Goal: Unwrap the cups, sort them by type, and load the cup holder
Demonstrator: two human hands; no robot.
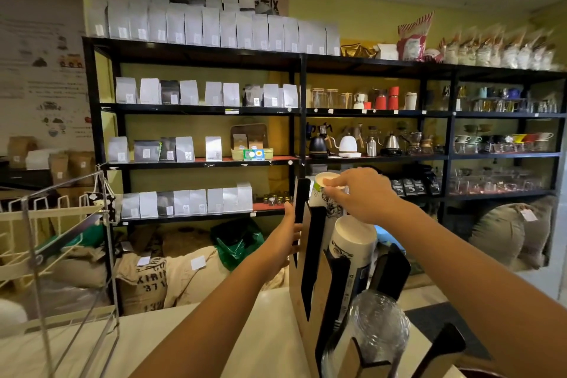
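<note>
A wooden cup holder [299, 294] with black uprights stands on the counter at centre right. My left hand [288, 233] grips its left side panel. My right hand [362, 193] rests on the rim of a tall stack of white printed paper cups [319, 193] in the far slot, fingers pinched on the top cup. A second, shorter stack of white paper cups [352, 242] sits in the middle slot. A stack of clear plastic cups [377, 325] fills the nearest slot.
A white counter [214, 344] carries the holder. A wire rack [61, 242] stands at the left. Behind are black shelves [294, 163] with coffee bags and kettles, and burlap sacks [159, 273] on the floor.
</note>
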